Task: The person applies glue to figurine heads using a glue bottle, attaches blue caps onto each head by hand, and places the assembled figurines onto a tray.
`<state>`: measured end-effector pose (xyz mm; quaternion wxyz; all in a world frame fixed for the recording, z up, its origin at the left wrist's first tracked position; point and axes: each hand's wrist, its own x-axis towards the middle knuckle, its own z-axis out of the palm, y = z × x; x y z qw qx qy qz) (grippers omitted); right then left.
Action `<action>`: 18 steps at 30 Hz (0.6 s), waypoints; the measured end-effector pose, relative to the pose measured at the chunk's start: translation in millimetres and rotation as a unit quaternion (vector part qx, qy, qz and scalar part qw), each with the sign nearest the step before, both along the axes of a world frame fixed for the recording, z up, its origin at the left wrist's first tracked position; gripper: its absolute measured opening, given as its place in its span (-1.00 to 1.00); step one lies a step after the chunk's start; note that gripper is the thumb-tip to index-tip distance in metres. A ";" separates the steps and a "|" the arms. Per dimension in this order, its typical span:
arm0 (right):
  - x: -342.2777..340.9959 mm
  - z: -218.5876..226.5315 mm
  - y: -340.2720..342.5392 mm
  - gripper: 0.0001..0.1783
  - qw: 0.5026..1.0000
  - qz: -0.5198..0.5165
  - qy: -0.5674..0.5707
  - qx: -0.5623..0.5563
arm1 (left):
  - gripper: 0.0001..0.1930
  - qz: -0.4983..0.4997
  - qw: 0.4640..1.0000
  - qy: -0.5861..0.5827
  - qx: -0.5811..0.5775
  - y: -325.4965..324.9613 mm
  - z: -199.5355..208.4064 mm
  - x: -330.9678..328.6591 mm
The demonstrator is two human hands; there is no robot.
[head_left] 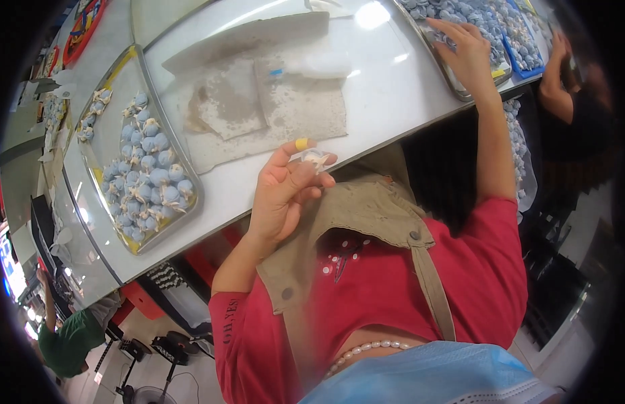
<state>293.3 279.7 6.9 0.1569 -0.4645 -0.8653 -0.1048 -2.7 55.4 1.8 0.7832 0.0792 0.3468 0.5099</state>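
My left hand (285, 186) is held above the apron, near the table's front edge, with yellow tape round one fingertip. Thumb and fingers pinch a small, pale, translucent piece (314, 159) whose kind I cannot make out. Out to the right, my right hand (466, 52) reaches over a metal tray (463, 92) heaped with small blue-grey pieces (454, 15). Its fingers are apart at the tray's near-left side, and nothing shows held in them; whether the fingertips touch a piece is unclear.
A worn grey cardboard sheet (305, 111) lies mid-table. Left of it, a metal tray (193, 176) holds several blue-grey balls (149, 161) with pale ends. A blue-rimmed tray (528, 73) with more pieces stands far right, by a co-worker's arm (555, 87). A red basket (85, 34) sits back left.
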 end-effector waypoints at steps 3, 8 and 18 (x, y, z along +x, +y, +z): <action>-4.0 8.6 6.2 -0.68 0.996 -0.025 -0.075 -0.050 | -0.64 0.003 1.000 0.024 -0.012 3.1 3.8 12.8; -33.8 18.1 -39.8 -0.64 0.967 0.056 0.238 -0.073 | -0.55 0.040 0.992 0.120 0.005 4.6 1.3 27.5; -104.7 7.9 -135.9 -0.68 0.905 0.253 0.273 -0.205 | -0.53 0.047 0.988 0.127 0.079 -1.7 -2.8 40.9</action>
